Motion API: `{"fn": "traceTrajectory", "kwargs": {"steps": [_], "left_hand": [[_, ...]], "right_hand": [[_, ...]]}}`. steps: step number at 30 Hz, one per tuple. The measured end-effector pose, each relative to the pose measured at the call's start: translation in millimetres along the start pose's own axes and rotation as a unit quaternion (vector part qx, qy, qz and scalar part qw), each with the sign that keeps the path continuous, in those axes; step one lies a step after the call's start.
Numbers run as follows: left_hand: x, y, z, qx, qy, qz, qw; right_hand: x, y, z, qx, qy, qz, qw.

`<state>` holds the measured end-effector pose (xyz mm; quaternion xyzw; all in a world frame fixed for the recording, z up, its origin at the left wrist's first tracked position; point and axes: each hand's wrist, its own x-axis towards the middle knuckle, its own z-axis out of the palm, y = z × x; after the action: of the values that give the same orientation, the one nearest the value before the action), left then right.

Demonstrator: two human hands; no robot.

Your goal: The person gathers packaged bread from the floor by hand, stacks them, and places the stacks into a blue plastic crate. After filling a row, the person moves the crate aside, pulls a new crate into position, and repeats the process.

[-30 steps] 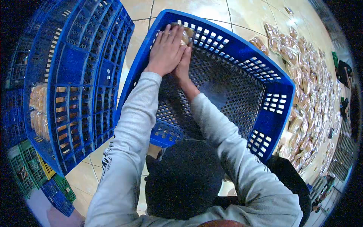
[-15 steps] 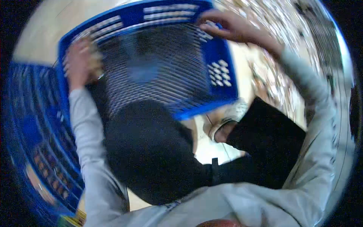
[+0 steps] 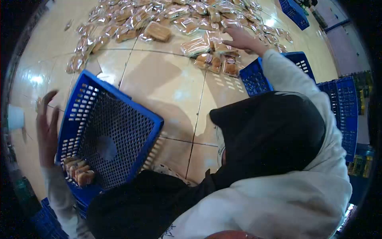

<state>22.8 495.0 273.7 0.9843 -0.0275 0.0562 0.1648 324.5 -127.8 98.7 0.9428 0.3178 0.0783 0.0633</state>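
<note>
A blue plastic crate (image 3: 107, 135) with a mesh bottom stands at the left, tilted in the view, with several packaged breads (image 3: 79, 171) in its near left corner. Beside its left wall is my left hand (image 3: 47, 131), fingers spread and holding nothing. My right hand (image 3: 242, 40) reaches over the near edge of a wide spread of clear-wrapped breads (image 3: 199, 46) on the floor. Its fingers are apart with nothing held, close to the packages; whether the fingertips touch one cannot be made out.
More blue crates stand at the right (image 3: 342, 115), beside my right forearm (image 3: 254, 77) and at the far right (image 3: 294, 14). A whitish container (image 3: 16, 117) is at the left edge. Tiled floor (image 3: 159, 87) lies between crate and breads.
The view has swung towards the bread spread. The crate now appears lower and further left. My right hand has left the crate's rim area and is over the breads; my left hand's fingers are spread.
</note>
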Motion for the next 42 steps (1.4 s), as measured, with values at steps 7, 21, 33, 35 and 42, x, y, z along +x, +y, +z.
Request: {"fn": "traceTrajectory", "kwargs": {"steps": [7,21,33,35,42], "left_hand": [[211,129,180,0.044,-0.226,0.224,0.947],[224,252,430,0.017,-0.229,0.026,0.973],[107,223,382,-0.009,-0.124,-0.075,0.989],[107,243,372,0.039,-0.158,-0.025,0.986],[111,193,398,-0.310,-0.097,-0.077,0.943]], "right_hand": [[7,17,95,0.195,0.017,0.414,0.889],[-9,-52,78,0.306,-0.128,0.314,0.890],[-106,-114,36,0.261,-0.227,0.121,0.930],[-106,-124,28,0.206,-0.240,0.142,0.938],[-109,-110,15,0.266,-0.217,0.147,0.928]]}}
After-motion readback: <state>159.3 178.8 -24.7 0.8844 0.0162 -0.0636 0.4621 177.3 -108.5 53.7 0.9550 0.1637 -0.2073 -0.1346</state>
